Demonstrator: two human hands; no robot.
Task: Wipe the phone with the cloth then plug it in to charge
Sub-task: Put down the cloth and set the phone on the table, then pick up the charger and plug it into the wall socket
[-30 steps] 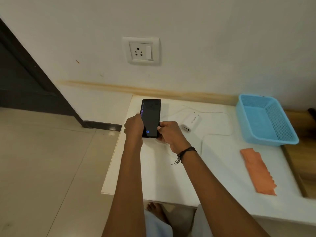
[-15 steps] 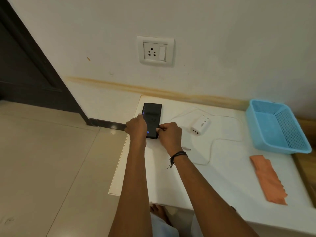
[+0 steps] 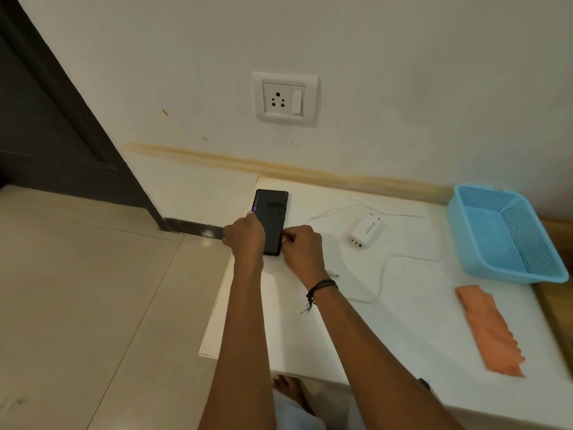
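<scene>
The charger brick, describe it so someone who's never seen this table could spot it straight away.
Start at the white table under the wall socket. Between the black phone and the blue basket lies the charger brick. It is the only small white block, with ports on its near end and a white cable looping around it.

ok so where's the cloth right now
In the head view the orange cloth lies flat at the table's right side, just in front of the blue basket, away from both hands.
</scene>
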